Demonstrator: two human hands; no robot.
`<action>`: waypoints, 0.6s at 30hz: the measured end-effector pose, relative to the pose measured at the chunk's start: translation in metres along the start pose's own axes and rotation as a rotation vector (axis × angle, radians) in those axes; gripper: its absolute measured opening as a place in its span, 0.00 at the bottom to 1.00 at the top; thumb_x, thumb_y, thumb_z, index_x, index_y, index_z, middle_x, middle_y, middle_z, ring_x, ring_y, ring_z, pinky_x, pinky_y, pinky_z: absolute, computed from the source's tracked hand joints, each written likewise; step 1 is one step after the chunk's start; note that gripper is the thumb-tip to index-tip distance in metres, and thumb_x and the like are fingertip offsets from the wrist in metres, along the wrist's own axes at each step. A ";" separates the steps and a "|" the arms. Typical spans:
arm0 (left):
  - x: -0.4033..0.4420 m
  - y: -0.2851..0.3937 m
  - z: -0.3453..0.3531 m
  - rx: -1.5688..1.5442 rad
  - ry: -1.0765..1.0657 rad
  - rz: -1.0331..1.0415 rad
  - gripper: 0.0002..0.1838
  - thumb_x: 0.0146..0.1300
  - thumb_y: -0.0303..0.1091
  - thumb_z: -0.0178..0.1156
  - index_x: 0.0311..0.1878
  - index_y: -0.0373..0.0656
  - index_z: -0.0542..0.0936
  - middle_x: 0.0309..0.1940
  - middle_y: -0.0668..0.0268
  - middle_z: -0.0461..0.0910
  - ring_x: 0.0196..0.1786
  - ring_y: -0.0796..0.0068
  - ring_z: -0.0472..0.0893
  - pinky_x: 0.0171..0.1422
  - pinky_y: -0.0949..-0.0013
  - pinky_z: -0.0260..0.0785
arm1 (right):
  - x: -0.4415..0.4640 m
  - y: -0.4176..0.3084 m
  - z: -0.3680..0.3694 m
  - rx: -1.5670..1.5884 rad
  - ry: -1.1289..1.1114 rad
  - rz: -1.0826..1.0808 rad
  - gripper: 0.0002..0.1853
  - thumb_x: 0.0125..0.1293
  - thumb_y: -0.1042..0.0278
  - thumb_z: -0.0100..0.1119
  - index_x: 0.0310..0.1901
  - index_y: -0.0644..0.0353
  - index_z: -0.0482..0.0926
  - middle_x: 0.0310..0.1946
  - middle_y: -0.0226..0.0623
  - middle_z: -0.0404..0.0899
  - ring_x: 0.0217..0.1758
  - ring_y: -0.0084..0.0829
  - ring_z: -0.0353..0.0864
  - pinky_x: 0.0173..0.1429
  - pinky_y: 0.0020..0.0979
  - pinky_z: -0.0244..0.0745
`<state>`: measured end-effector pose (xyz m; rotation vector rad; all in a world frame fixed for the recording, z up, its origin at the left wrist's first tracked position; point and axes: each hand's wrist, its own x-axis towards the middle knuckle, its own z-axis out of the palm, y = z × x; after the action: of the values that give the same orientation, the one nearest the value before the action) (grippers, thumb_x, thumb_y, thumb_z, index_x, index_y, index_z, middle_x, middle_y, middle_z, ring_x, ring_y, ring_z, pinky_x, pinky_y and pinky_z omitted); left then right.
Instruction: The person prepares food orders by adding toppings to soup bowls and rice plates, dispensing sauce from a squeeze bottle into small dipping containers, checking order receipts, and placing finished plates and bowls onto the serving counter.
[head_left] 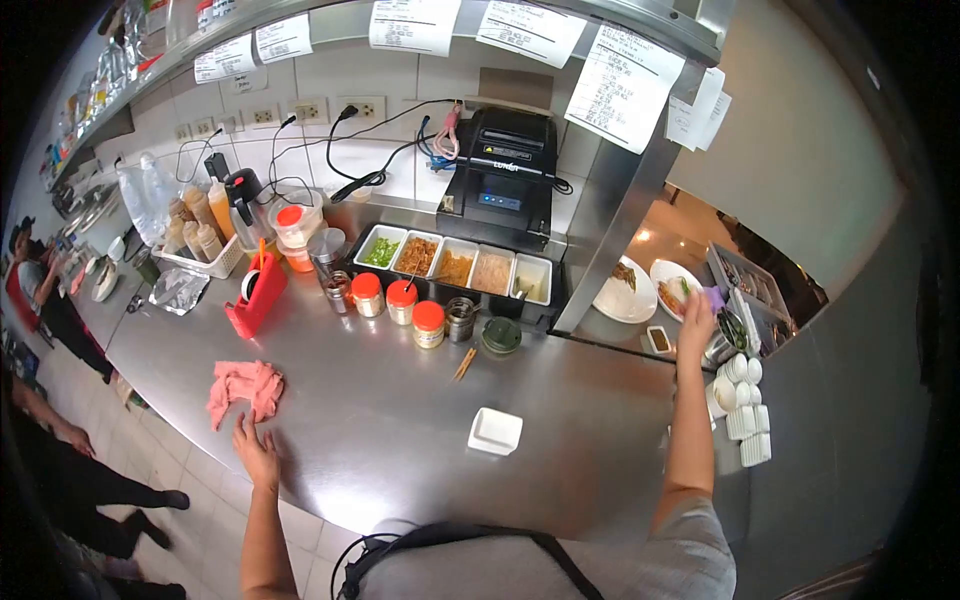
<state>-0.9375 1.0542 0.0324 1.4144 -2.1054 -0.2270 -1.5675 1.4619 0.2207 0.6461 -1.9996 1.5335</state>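
Observation:
My left hand (256, 455) is open above the front edge of the steel counter, fingertips close to a crumpled pink cloth (245, 390); I cannot tell if they touch. My right hand (696, 328) reaches into the pass opening on the right. Its fingers are together at the near rim of a white plate of food (672, 276), beside a small purple thing (714, 297). What they grip is hidden. Left of that plate lies another white plate (622, 304) with food, and a small sauce dish (658, 339). Small stacked white dishes (496, 430) stand mid-counter.
Behind the counter are a topping tray (455, 265), jars with orange lids (400, 300), a red holder (257, 297) and a printer (500, 175). Stacked white cups (738, 385) stand at right. Order slips (625, 85) hang overhead. Other people (90, 470) are at left.

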 end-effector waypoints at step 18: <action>-0.011 -0.022 -0.013 0.137 -0.045 -0.116 0.27 0.62 0.41 0.58 0.65 0.46 0.71 0.69 0.54 0.63 0.73 0.55 0.59 0.78 0.50 0.42 | -0.015 -0.372 0.214 1.302 -0.648 0.345 0.39 0.64 0.55 0.65 0.68 0.63 0.57 0.57 0.46 0.68 0.58 0.39 0.72 0.61 0.42 0.71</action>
<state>-0.9102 1.0567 0.0289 1.6282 -2.1114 -0.1635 -1.3377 1.1656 0.4310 1.4530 -1.2204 3.1222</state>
